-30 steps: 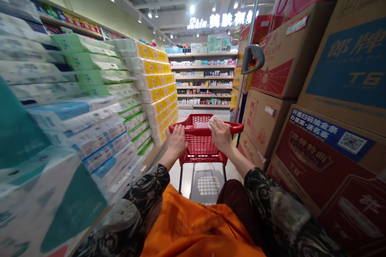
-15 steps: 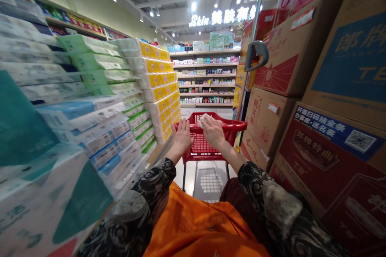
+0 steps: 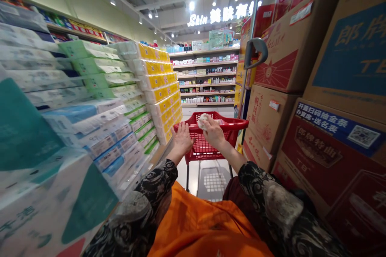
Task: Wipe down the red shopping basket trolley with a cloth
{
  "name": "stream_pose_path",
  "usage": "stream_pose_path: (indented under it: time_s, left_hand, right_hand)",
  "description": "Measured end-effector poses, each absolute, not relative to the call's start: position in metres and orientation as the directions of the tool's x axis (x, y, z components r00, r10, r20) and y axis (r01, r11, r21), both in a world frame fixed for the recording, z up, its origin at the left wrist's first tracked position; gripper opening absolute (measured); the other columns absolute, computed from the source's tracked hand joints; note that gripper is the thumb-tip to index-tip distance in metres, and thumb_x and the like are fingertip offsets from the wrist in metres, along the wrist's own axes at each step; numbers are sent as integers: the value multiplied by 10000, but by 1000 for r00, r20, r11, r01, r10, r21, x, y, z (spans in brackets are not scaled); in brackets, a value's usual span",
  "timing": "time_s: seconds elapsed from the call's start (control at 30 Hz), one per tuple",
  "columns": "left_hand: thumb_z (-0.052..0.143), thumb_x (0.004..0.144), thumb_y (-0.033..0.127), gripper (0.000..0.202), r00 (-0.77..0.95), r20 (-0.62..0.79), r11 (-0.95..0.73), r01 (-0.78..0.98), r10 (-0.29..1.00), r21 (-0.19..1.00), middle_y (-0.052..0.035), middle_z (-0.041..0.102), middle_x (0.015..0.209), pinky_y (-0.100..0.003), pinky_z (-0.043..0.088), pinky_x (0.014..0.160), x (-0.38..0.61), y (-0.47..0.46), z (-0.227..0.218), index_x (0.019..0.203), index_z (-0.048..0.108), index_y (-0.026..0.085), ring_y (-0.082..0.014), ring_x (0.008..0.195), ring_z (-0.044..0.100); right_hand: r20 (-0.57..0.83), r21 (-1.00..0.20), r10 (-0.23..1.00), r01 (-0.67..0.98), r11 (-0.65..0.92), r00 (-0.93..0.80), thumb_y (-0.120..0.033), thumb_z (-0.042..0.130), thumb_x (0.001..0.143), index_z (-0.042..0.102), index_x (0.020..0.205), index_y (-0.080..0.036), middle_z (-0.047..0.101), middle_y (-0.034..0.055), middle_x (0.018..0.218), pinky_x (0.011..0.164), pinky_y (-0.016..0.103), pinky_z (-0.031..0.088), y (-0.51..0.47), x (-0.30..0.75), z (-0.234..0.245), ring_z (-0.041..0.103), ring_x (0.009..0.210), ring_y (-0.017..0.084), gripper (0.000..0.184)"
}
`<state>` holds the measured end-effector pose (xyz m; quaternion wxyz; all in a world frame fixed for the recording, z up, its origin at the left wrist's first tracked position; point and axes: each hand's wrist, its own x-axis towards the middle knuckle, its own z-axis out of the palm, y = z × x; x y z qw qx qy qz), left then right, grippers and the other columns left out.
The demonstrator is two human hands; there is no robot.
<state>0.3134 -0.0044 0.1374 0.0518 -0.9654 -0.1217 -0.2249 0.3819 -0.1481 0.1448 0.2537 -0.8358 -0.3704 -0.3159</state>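
Observation:
A red plastic shopping cart (image 3: 224, 134) stands in the aisle in front of me. My left hand (image 3: 182, 138) lies on the cart's near handle with its fingers stretched out flat. My right hand (image 3: 212, 130) rests on the handle a little to the right, closed over a small crumpled white thing (image 3: 202, 119), perhaps a tissue or cloth. Both forearms wear dark patterned sleeves, and an orange garment (image 3: 199, 225) fills the bottom of the view.
Stacked tissue packs (image 3: 90, 100), green, yellow and blue, line the shelves on the left. Large cardboard cartons (image 3: 304, 88) are piled high on the right. A metal pole with a grey handle (image 3: 255, 50) stands at the cartons. Shelves of small products (image 3: 208, 84) close off the aisle's far end.
The cart and both hands have moved forward along the aisle, and the view has shifted slightly to the right. Both hands keep their hold on the handle.

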Motion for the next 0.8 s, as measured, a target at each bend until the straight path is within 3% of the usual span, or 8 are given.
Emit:
stream_pose_path:
  time_s: [0.2,0.37,0.5,0.73,0.8]
  left_hand:
    - [446,790,338,676,881,426,-971,238,204,-27,-160,279,1478,-594,92,1094,312,1,136,1394,297,75,-286,1379,203]
    - [438,795,333,653,877,440,-974,226,191,-28,-164,297,1470,-606,71,1089,309,-1,138,1385,315,82,-296,1370,225]
    - [427,802,326,641,879,446,-977,207,168,-41,-159,304,1468,-619,53,1085,305,7,137,1385,311,86,-288,1367,235]
    - [433,796,341,653,870,449,-972,236,203,-18,-157,282,1478,-582,49,1104,297,6,139,1384,315,83,-280,1376,218]
    - [435,794,349,675,869,449,-971,238,209,-8,-164,249,1488,-583,69,1103,299,-3,141,1391,297,65,-291,1382,194]
  right_hand:
    - [700,-237,322,632,-738,638,-185,441,818,555,1219,-103,438,152,1381,1039,487,301,-203,402,146,400,1247,293,425]
    - [676,-136,482,737,-662,558,-153,421,825,554,1224,-118,455,106,1379,1075,424,264,-162,384,151,394,1247,256,422]
    - [642,-148,552,792,-592,532,-148,444,805,458,1311,-107,468,105,1369,1055,393,296,-142,378,157,419,1228,236,508]
    - [687,-300,260,590,-750,679,-195,416,821,494,1272,-68,513,156,1313,1033,439,295,-198,402,150,437,1204,277,474]
    - [706,-302,227,575,-760,671,-210,406,831,488,1281,-75,490,155,1335,1042,459,274,-195,399,147,411,1225,288,477]
